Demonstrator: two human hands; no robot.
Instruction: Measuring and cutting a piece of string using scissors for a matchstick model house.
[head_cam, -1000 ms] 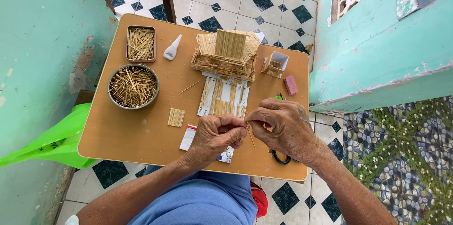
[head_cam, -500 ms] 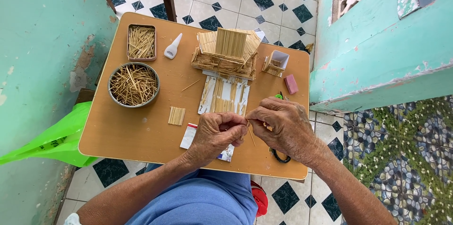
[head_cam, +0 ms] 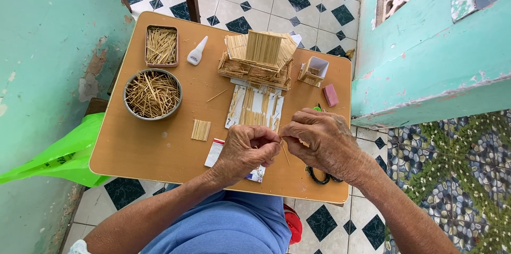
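Table (head_cam: 159,153): rounded brown wooden top on a black-and-white tiled floor, between turquoise walls
Green bag (head_cam: 58,155): bright plastic, hanging off the table's left edge
Stick house (head_cam: 258,59): model built of pale thin sticks, standing at the far middle of the table, ridged roof uppermost
White sheet (head_cam: 255,106): flat rectangle just in front of the house, with rows of sticks laid on it
Round bowl (head_cam: 153,94): grey metal, at the left, filled with loose sticks lying in all directions
Square tray (head_cam: 162,46): brown, behind the bowl, holding sticks mostly aligned
Small box model (head_cam: 314,70): open-topped, of sticks and white card, just right of the house
Left hand (head_cam: 246,150): near the front edge, fingers curled together, thumb and forefinger pinched on one end of the thin stick
Right hand (head_cam: 324,142): just beside the left, fingertips meeting it, thumb and forefinger closed on the same stick
Glue bottle (head_cam: 197,51): white, tapering nozzle, lying between tray and house
Stick panel (head_cam: 201,130): small flat square of joined sticks, lying alone left of the hands
Packet (head_cam: 215,153): small white label with a red band, partly under the left hand
Pink block (head_cam: 330,95): small rectangle near the right edge
Scissors (head_cam: 322,178): black handles showing under the right wrist
Thin stick (head_cam: 286,154): held above the table's front middle, between the two hands, slanting downward
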